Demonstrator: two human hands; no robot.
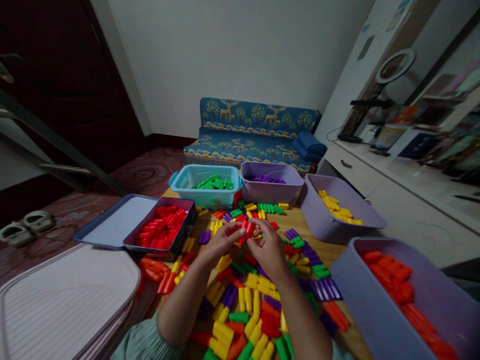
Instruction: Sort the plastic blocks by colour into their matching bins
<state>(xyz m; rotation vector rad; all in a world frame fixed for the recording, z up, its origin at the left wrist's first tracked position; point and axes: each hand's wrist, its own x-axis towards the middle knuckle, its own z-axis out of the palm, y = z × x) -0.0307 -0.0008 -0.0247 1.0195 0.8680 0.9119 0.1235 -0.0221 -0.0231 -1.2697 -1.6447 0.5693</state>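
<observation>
Glossy plastic blocks (263,284), wooden tabletop (290,219)

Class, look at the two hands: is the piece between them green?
No, the piece between the left hand and right hand is red.

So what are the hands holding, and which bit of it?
A red block: the left hand grips its left side, the right hand its right side.

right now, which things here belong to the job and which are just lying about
Seemingly the job:
- red block in left hand and right hand
- loose blocks
- teal bin
- lilac bins
- tin

Seemingly just lying about:
- shoes
- ring light
- bolster
</observation>
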